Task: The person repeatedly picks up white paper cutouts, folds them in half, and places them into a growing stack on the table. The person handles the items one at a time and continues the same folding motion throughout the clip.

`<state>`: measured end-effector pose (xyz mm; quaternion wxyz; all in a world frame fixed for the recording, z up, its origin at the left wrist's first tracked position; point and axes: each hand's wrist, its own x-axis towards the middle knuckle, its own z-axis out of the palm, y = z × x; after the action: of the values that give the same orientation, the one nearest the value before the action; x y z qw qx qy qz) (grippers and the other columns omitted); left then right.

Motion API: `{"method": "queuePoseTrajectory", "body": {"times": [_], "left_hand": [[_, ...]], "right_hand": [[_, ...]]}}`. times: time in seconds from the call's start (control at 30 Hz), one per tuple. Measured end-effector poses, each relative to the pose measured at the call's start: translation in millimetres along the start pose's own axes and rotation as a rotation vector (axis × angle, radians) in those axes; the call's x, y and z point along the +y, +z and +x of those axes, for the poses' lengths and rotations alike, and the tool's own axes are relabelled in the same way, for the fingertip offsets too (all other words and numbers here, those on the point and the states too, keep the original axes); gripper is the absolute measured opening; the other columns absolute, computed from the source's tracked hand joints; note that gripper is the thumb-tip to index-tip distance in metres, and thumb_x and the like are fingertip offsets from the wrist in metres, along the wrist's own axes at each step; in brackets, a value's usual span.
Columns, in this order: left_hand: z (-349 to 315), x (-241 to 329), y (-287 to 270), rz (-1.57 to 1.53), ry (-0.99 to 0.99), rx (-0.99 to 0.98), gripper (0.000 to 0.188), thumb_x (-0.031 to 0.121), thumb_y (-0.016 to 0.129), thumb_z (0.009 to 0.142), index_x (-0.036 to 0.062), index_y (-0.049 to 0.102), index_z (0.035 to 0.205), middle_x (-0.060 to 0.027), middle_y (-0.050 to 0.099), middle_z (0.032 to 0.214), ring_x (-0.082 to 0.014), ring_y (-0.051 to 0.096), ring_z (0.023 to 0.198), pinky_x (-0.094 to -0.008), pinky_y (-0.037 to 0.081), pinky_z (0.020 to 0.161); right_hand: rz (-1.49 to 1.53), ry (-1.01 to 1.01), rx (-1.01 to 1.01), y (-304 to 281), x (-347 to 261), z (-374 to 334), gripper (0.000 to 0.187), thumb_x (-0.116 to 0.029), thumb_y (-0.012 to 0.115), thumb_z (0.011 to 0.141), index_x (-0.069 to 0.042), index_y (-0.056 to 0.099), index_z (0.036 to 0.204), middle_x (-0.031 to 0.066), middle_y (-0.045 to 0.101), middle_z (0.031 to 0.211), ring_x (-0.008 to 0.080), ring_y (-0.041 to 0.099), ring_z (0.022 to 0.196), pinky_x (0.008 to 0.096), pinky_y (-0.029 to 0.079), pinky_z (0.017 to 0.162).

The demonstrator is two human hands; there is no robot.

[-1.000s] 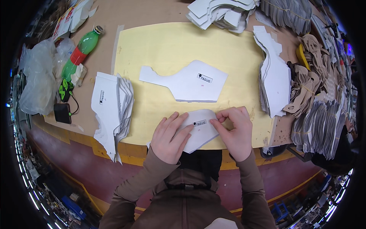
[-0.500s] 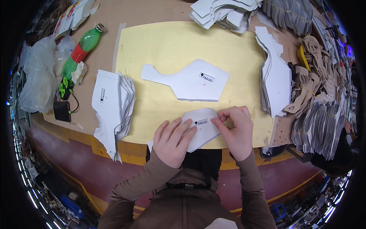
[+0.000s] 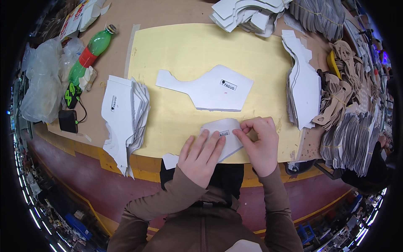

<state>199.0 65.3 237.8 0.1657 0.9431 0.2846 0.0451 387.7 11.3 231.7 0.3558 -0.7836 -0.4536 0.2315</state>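
Left hand (image 3: 200,161) has slid rightward, grip spread over the white piece (image 3: 231,145); right hand (image 3: 261,143) pinches its edge: flat, even pressure suits!

The left hand (image 3: 202,159) hides the middle of the white piece (image 3: 231,147) and part of its label (image 3: 225,133), so whether the white corner (image 3: 170,161) beside the wrist belongs to it cannot be told. The thumb of the right hand (image 3: 261,145) covers a bit of its right edge. The top edge cuts off the grey bundle (image 3: 319,14); the bottom edge crops the brown jacket (image 3: 180,231). Clutter (image 3: 37,191) at lower left is too small to tell
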Motion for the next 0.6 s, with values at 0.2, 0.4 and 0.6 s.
{"method": "queuePoseTrajectory", "body": {"times": [0.2, 0.4, 0.6], "left_hand": [[-3.8, -1.1, -0.1, -0.041, -0.032, -0.018, 0.053, 0.013, 0.054, 0.09, 0.0089, 0.055, 0.143, -0.0069, 0.052, 0.147, -0.0261, 0.049, 0.137, -0.0485, 0.037, 0.113], [-12.9, -5.5, -4.6, -0.032, -0.041, -0.09, 0.054, 0.015, 0.056, 0.093, 0.0132, 0.052, 0.147, -0.0059, 0.047, 0.155, -0.0248, 0.045, 0.142, -0.0517, 0.034, 0.115], [-13.7, -6.2, -2.0, -0.06, -0.08, -0.062, 0.057, 0.016, 0.063, 0.092, 0.0179, 0.052, 0.147, -0.0062, 0.046, 0.156, -0.0296, 0.046, 0.142, -0.0562, 0.033, 0.114]], "right_hand": [[-0.233, -0.345, 0.073, 1.5, 6.2, -10.5, 0.035, -0.006, 0.077, 0.081, -0.012, 0.072, 0.116, 0.0052, 0.066, 0.121, 0.0286, 0.058, 0.113, 0.0409, 0.045, 0.098], [-0.548, -0.451, -0.17, -1.7, 10.2, -22.9, 0.041, -0.022, 0.072, 0.089, -0.022, 0.068, 0.13, -0.0085, 0.051, 0.153, 0.0284, 0.045, 0.141, 0.0531, 0.034, 0.114], [-0.431, -0.453, -0.311, -11.1, 16.5, -17.7, 0.042, -0.021, 0.07, 0.091, -0.024, 0.067, 0.133, -0.0028, 0.055, 0.149, 0.0328, 0.041, 0.145, 0.0574, 0.022, 0.121]]}}
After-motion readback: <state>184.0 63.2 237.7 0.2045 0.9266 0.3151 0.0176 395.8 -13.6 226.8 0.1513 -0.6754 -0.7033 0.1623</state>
